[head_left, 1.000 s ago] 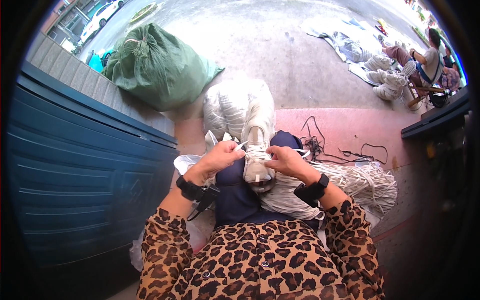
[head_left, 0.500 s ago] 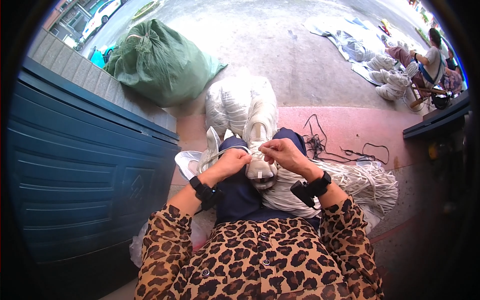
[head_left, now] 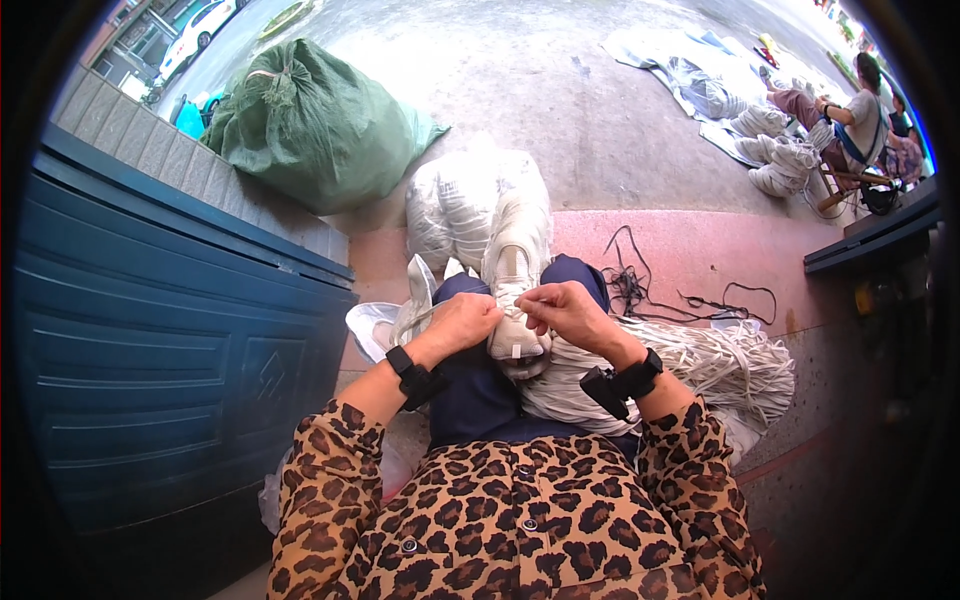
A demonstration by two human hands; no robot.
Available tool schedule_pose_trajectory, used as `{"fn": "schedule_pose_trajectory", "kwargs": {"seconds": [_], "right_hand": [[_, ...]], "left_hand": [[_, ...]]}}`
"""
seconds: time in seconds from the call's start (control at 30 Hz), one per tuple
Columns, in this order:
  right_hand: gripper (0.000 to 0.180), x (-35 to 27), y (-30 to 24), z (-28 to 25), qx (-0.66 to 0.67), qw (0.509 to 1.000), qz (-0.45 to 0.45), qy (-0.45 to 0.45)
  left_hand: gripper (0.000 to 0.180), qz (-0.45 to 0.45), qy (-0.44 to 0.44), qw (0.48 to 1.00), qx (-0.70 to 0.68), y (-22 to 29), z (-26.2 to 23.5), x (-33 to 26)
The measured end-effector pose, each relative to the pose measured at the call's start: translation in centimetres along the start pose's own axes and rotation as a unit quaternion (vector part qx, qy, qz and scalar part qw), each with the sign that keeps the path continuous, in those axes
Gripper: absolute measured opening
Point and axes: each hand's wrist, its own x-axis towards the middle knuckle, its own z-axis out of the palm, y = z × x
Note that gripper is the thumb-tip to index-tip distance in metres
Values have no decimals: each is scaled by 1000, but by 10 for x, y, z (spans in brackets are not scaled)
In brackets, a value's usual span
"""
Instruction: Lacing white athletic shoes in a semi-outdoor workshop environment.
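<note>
A pale beige-white shoe (head_left: 516, 338) rests between my knees, its toe toward me. My left hand (head_left: 468, 320) is closed at the left side of its laces, fingers pinched together on what looks like a lace end. On the other side, my right hand (head_left: 565, 308) pinches a thin white shoelace (head_left: 511, 311) just over the shoe's tongue. The fingertips of both hands are close together but apart. Beside my right leg lies a thick bundle of white laces (head_left: 700, 375). Another pale shoe (head_left: 418, 295) sits behind my left hand, partly hidden.
Beyond my knees stands a clear plastic-wrapped heap of pale shoes (head_left: 450, 205). A big green sack (head_left: 315, 130) is at far left, by a blue door (head_left: 150, 350). Dark laces (head_left: 630, 280) lie tangled on the pink floor strip. At far right, people sit near more shoes (head_left: 785, 165).
The loop of white lace that showed above my left hand has mostly gone from sight. My left hand has turned slightly; my right hand stays nearly in place. The whole view has shifted a little.
</note>
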Motion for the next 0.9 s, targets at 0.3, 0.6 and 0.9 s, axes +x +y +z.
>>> {"fn": "schedule_pose_trajectory", "kwargs": {"seconds": [0.3,0.6,0.9], "right_hand": [[25,-5,-7,1,13,1000,1,-9],[26,-6,-6,2,12,1000,-4,-3],[27,-6,-5,4,20,1000,-3,-3]], "left_hand": [[37,-3,-47,997,-67,-9,-1,1],[32,-43,37,998,-26,-8,2,-4],[24,5,92,995,-22,4,7,-8]]}}
